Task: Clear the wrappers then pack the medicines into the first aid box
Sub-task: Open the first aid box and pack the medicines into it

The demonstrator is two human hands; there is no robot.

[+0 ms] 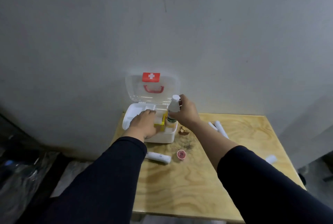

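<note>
Head view: both hands at the open first aid box [163,138] on the wooden table [189,187].

The right hand [185,113] grips a white bottle [172,110], upright over the box's right end. The left hand [144,124] lies palm-down on a yellow carton [161,126] inside; I cannot tell whether its fingers are closed on it. A white roll [158,158] and a small pink cup [181,154] lie on the table in front.

Raised lid [152,86] blocking box [158,136] from behind. Both hands crowding box opening. Wall closing off far side. Front counter [180,187] lying open; rolls [158,158] and small cup [181,154] cluttering middle.
</note>
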